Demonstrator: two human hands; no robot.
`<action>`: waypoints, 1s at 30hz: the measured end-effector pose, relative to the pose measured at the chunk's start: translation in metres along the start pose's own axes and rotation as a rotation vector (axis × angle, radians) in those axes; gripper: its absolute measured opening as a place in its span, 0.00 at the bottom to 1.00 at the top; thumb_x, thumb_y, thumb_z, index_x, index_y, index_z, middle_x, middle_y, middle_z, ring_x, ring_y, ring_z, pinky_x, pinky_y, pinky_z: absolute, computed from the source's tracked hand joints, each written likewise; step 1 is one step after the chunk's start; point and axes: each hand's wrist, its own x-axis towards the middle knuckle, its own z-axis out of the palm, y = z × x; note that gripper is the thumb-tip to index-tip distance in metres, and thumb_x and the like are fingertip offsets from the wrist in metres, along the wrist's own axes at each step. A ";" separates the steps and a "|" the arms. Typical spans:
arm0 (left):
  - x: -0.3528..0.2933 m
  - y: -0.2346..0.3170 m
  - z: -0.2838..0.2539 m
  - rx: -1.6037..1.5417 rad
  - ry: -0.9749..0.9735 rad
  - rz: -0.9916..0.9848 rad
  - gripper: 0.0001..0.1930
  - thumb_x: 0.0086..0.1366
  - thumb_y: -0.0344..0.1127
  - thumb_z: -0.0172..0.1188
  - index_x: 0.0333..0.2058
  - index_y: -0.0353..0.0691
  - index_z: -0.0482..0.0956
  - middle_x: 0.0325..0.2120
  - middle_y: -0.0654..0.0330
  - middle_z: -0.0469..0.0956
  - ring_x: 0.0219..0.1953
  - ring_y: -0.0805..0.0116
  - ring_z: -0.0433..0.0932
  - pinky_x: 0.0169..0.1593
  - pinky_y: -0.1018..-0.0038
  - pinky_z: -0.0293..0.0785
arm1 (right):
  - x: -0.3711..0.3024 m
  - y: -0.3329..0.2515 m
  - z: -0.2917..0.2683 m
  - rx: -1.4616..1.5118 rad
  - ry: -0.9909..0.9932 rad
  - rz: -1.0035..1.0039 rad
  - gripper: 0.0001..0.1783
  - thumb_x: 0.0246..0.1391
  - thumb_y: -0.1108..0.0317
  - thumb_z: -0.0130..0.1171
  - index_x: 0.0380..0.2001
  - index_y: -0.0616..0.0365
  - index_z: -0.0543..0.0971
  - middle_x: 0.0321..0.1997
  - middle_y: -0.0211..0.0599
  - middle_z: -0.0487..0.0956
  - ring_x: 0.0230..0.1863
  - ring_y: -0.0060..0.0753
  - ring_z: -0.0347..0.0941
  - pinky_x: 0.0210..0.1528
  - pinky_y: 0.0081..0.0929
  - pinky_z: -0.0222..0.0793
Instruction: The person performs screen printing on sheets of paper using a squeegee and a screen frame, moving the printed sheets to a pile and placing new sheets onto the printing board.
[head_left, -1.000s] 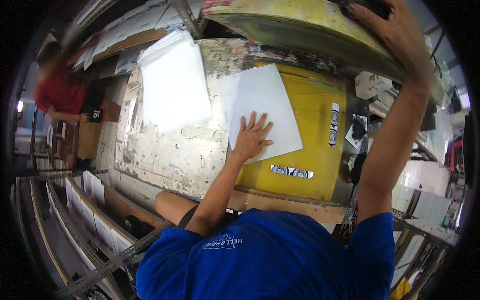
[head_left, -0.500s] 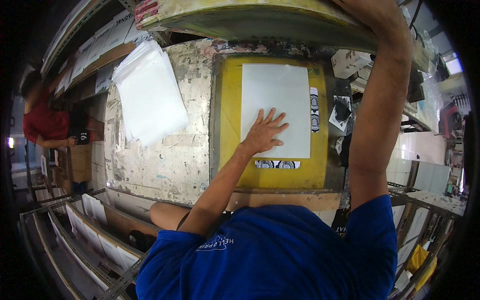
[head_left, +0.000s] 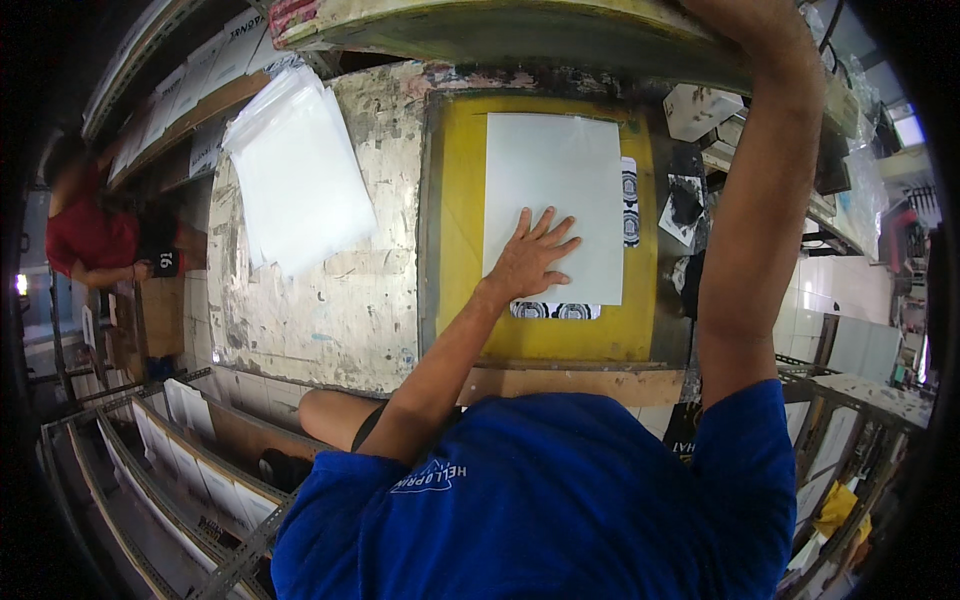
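Observation:
My left hand (head_left: pixel 530 262) lies flat with spread fingers on the lower part of a white sheet (head_left: pixel 550 160). The sheet rests on a yellow board (head_left: pixel 460 230). Its near edge laps over a black-and-white patterned strip (head_left: pixel 555 312), and its right edge meets a second such strip (head_left: pixel 630 205). At the far side, my right arm reaches up to a large paint-stained frame (head_left: pixel 520 40) standing raised and tilted over the board. My right hand (head_left: pixel 745 22) grips its upper right edge; the picture's edge cuts off most of the fingers.
A loose stack of white sheets (head_left: pixel 300 170) lies on the worn, stained tabletop (head_left: pixel 385 200) at left. Metal racks holding panels (head_left: pixel 200 480) stand behind me at lower left. Boxes (head_left: pixel 700 110) sit at right. Another person in red (head_left: pixel 90 235) is at far left.
My left hand and the sheet have slid slightly toward me and to the right across the board, so the sheet now laps onto the near strip. My right arm stays raised. The view has shifted a little.

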 end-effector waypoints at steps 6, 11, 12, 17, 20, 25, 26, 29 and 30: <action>-0.006 0.002 0.005 0.020 0.010 0.011 0.38 0.58 0.57 0.65 0.66 0.53 0.69 0.72 0.60 0.56 0.76 0.50 0.45 0.74 0.41 0.34 | 0.000 0.002 -0.004 0.112 -0.034 -0.068 0.22 0.51 0.58 0.71 0.43 0.65 0.86 0.38 0.48 0.87 0.37 0.36 0.81 0.47 0.30 0.75; -0.006 0.009 -0.025 -0.082 0.266 0.005 0.39 0.60 0.54 0.65 0.68 0.48 0.66 0.70 0.57 0.60 0.74 0.48 0.50 0.74 0.42 0.36 | -0.010 -0.004 0.002 -0.010 -0.036 -0.011 0.20 0.51 0.61 0.66 0.44 0.63 0.85 0.35 0.44 0.87 0.32 0.30 0.80 0.39 0.27 0.76; 0.000 0.021 -0.046 -0.141 0.355 0.017 0.40 0.60 0.53 0.65 0.68 0.46 0.65 0.70 0.57 0.61 0.74 0.47 0.51 0.74 0.42 0.36 | -0.017 -0.009 -0.007 -0.053 -0.062 0.050 0.20 0.51 0.62 0.65 0.45 0.63 0.85 0.34 0.42 0.87 0.30 0.28 0.79 0.36 0.27 0.76; -0.039 0.061 -0.134 -1.139 1.180 -0.001 0.64 0.46 0.46 0.81 0.73 0.33 0.46 0.54 0.51 0.75 0.58 0.59 0.74 0.63 0.62 0.66 | -0.097 -0.018 0.021 -0.090 -0.025 -0.122 0.30 0.45 0.70 0.69 0.56 0.54 0.81 0.48 0.45 0.84 0.44 0.42 0.82 0.55 0.30 0.74; -0.073 0.089 -0.163 -1.173 1.356 -0.117 0.55 0.48 0.40 0.80 0.69 0.32 0.55 0.51 0.55 0.75 0.55 0.63 0.76 0.59 0.61 0.73 | -0.160 -0.053 0.053 -0.112 -0.049 0.003 0.30 0.38 0.68 0.71 0.51 0.45 0.84 0.35 0.44 0.83 0.35 0.47 0.80 0.41 0.37 0.76; -0.169 0.052 -0.054 -1.085 0.950 -0.612 0.51 0.41 0.37 0.84 0.64 0.31 0.65 0.52 0.57 0.75 0.53 0.64 0.76 0.57 0.63 0.75 | -0.230 -0.058 0.107 0.108 -0.206 0.264 0.26 0.42 0.65 0.72 0.50 0.40 0.85 0.40 0.49 0.83 0.41 0.50 0.81 0.42 0.39 0.76; -0.178 0.046 -0.039 -1.052 0.902 -0.632 0.50 0.41 0.36 0.84 0.63 0.30 0.67 0.52 0.57 0.75 0.52 0.64 0.76 0.57 0.64 0.75 | -0.241 -0.052 0.122 0.190 -0.235 0.328 0.26 0.42 0.65 0.71 0.49 0.40 0.85 0.41 0.50 0.83 0.42 0.50 0.81 0.42 0.38 0.76; -0.190 0.026 0.005 -0.845 0.932 -0.613 0.52 0.35 0.35 0.85 0.62 0.33 0.69 0.57 0.49 0.73 0.57 0.54 0.73 0.61 0.59 0.71 | -0.274 -0.033 0.166 0.381 -0.333 0.437 0.29 0.43 0.66 0.71 0.54 0.39 0.83 0.44 0.54 0.82 0.44 0.51 0.81 0.44 0.39 0.76; -0.189 0.025 0.003 -0.638 0.916 -0.596 0.52 0.34 0.37 0.84 0.62 0.34 0.70 0.58 0.48 0.71 0.59 0.52 0.71 0.63 0.57 0.68 | -0.282 -0.032 0.176 0.277 -0.400 0.398 0.32 0.42 0.67 0.71 0.56 0.41 0.81 0.46 0.54 0.82 0.46 0.52 0.80 0.48 0.39 0.74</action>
